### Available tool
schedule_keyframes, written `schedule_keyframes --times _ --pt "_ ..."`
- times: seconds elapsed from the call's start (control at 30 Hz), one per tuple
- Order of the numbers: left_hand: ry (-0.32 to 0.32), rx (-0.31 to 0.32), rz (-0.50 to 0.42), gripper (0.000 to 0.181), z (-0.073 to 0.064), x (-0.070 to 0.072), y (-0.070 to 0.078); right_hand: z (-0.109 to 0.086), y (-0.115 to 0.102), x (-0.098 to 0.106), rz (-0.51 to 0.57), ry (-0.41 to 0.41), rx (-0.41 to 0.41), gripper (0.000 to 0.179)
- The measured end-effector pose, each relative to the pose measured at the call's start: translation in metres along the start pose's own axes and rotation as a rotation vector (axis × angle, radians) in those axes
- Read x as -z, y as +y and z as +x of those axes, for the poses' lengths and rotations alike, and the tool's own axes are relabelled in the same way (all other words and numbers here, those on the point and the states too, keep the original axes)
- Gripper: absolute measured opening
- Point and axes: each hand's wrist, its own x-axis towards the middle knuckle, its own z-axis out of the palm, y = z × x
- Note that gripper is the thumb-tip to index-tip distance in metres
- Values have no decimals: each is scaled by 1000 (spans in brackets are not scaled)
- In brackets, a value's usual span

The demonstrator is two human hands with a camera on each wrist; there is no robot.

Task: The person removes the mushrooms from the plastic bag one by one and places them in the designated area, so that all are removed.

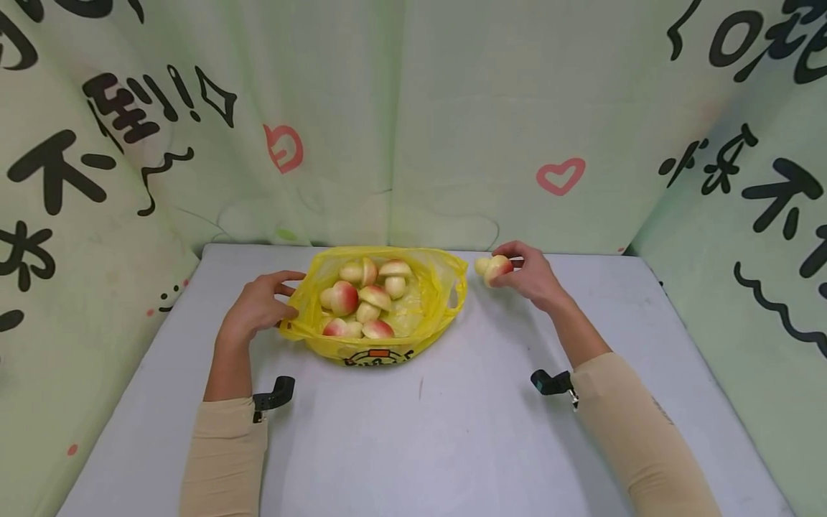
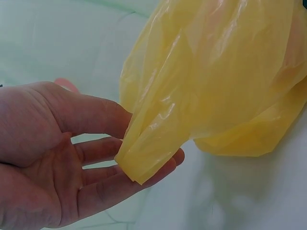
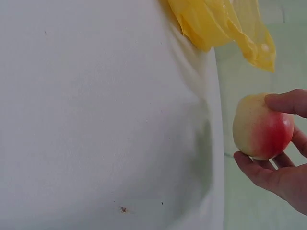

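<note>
A yellow plastic bag (image 1: pixel 413 348) sits spread wide at the back of the table, and several cream mushrooms (image 1: pixel 374 296) with pink-tinged caps lie inside it. At the bag's left edge is my left hand (image 1: pixel 258 305). Its thumb and fingers stand apart, and a yellow handle flap (image 2: pixel 153 148) hangs across the fingers in the left wrist view, hiding the thumb tip. To the right of the bag, my right hand (image 1: pixel 526 276) pinches one more mushroom (image 3: pixel 264 127) between thumb and fingers. Its pink cap faces the palm, and its pale stem points towards the bag.
The white table (image 1: pixel 413 445) runs back to a pale green curtain (image 1: pixel 465 129) with black lettering and red hearts. Curtain panels flank both sides. Each sleeved wrist carries a black camera mount (image 1: pixel 279 393). A printed black design shows on the bag's front.
</note>
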Motion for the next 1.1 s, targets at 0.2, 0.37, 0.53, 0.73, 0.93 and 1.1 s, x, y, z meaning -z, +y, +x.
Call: schedule_keyframes --times 0.2,0.37,0.53,0.73,0.93,1.1 --pt "7 -6 7 73 0 -1 -1 4 6 -7 -8 7 5 53" --pt "13 -5 30 72 0 -2 -2 6 10 -13 -44 20 15 53" --pt "16 -4 36 71 0 -2 -2 6 11 -16 -68 31 18 53" --pt "13 -17 20 72 1 -3 -3 8 13 -19 -71 33 22 53" --pt "20 -15 21 71 1 -5 -4 11 15 -22 -79 45 30 55" --pt "22 -15 14 72 2 -6 -5 14 16 -25 -96 44 38 56"
